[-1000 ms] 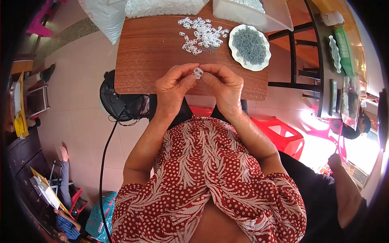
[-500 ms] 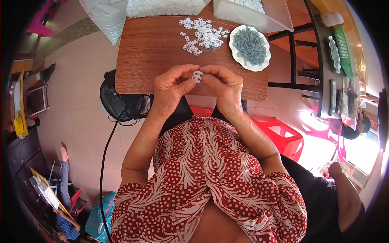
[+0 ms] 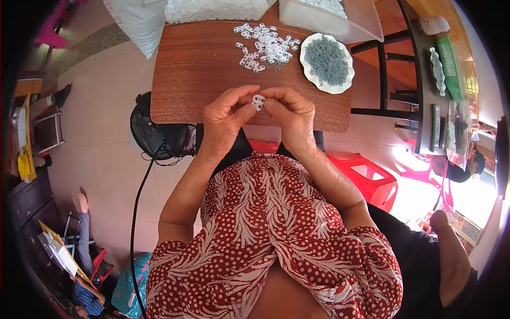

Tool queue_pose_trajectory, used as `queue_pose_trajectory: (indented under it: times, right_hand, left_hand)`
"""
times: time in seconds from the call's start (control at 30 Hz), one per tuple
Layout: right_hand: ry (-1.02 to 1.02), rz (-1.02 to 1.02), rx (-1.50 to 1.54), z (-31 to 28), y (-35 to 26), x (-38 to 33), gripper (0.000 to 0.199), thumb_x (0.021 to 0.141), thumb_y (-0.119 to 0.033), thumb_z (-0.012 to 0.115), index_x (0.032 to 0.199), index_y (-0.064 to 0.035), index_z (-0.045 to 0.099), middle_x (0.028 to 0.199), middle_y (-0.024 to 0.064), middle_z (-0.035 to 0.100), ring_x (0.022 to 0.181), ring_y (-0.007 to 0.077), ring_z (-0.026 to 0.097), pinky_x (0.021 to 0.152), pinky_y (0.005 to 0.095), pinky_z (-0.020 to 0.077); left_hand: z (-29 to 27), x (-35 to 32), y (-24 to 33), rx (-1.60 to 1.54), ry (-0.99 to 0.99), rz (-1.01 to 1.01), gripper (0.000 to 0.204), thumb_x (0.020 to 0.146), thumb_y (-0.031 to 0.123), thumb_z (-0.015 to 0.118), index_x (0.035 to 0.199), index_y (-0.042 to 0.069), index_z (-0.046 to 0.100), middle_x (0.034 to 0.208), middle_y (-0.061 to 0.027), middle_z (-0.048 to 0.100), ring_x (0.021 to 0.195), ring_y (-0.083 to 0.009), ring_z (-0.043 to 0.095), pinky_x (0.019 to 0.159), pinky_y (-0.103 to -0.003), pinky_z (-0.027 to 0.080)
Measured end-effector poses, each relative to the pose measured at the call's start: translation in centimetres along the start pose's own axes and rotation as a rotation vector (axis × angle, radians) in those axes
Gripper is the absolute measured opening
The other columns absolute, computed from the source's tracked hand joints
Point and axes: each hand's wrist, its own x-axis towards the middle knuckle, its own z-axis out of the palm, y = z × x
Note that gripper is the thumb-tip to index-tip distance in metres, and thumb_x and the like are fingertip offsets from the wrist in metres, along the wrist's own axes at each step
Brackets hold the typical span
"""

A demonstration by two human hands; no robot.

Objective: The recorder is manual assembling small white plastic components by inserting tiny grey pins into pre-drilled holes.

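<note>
Above the near edge of the wooden table, my left hand (image 3: 226,119) and my right hand (image 3: 293,114) meet, thumbs and forefingers closed in a pinch. Between them sits a small white plastic piece with dark holes (image 3: 258,99), its lower part partly covered by my thumb tips. Both hands touch it. Farther up the table lies a loose pile of similar white two-holed pieces (image 3: 273,49). To its right stands a white scalloped plate (image 3: 346,80) heaped with small grey parts, perhaps springs (image 3: 325,59). A few grey parts also lie at the pile's near side.
The brown table (image 3: 186,80) spans the upper middle. At its far side stand a white sack (image 3: 141,24) and a translucent bin (image 3: 332,21) of white pieces. A black bag (image 3: 154,133) is left of my knees, a red stool (image 3: 366,178) to the right. Other people sit nearby.
My hands have turned the white piece slightly, so its lower holes are more covered by my thumbs. My right hand has shifted a little to the left. The table things are unchanged.
</note>
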Motion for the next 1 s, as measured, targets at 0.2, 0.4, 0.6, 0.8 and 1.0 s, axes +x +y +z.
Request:
queue_pose_trajectory:
  times: [0.2, 0.4, 0.6, 0.8, 1.0]
  right_hand:
    - [0.022, -0.012, 0.109, 1.2, -0.6, -0.5, 0.015, 0.084, 0.002, 0.053, 0.097, 0.0044, 0.06, 0.088, 0.008, 0.063, 0.079, 0.0114, 0.061, 0.071, 0.0242, 0.0518]
    - [0.072, -0.053, 0.114, 1.6, -0.3, -0.5, 0.013, 0.085, 0.001, 0.052, 0.096, 0.0039, 0.059, 0.084, 0.0073, 0.063, 0.075, 0.012, 0.062, 0.065, 0.0259, 0.0549]
    - [0.064, -0.057, 0.056, 1.5, 0.2, -0.4, 0.013, 0.085, 0.001, 0.053, 0.096, 0.0029, 0.059, 0.083, 0.0063, 0.063, 0.069, 0.0089, 0.059, 0.062, 0.0225, 0.0523]
    - [0.024, -0.081, 0.03, 1.3, 0.4, -0.4, 0.014, 0.083, 0.003, 0.055, 0.097, 0.0019, 0.059, 0.081, 0.0039, 0.06, 0.068, 0.0065, 0.056, 0.06, 0.0205, 0.0494]
    - [-0.074, -0.406, -0.373, 0.6, 0.3, 0.1, 0.031, 0.071, 0.007, 0.067, 0.099, -0.0014, 0.058, 0.084, 0.0049, 0.054, 0.072, 0.0104, 0.055, 0.061, 0.0217, 0.0476]
  left_hand:
    - [1.5, -1.1, -0.4, -0.103, 0.145, 0.012, 0.028, 0.085, 0.002, 0.058, 0.113, -0.001, 0.057, 0.09, -0.0017, 0.057, 0.077, -0.0064, 0.052, 0.069, -0.018, 0.047]
    - [2.6, -1.5, -0.5, -0.115, 0.285, 0.068, 0.024, 0.086, 0.002, 0.056, 0.11, -0.002, 0.059, 0.091, -0.003, 0.057, 0.078, -0.0076, 0.054, 0.068, -0.019, 0.047]
    - [2.9, -1.7, -0.8, -0.142, 0.317, 0.054, 0.024, 0.086, 0.004, 0.056, 0.109, -0.002, 0.058, 0.094, -0.0044, 0.059, 0.077, -0.0084, 0.055, 0.068, -0.02, 0.047]
    - [2.8, -1.7, -0.6, -0.205, 0.322, 0.012, 0.024, 0.086, 0.002, 0.056, 0.11, -0.001, 0.059, 0.089, -0.0012, 0.054, 0.072, -0.0064, 0.051, 0.065, -0.018, 0.044]
    - [2.4, -1.3, 0.4, -0.277, 0.305, 0.036, 0.021, 0.083, -0.003, 0.056, 0.104, -0.003, 0.061, 0.088, -0.0048, 0.062, 0.076, -0.0082, 0.056, 0.069, -0.02, 0.046]
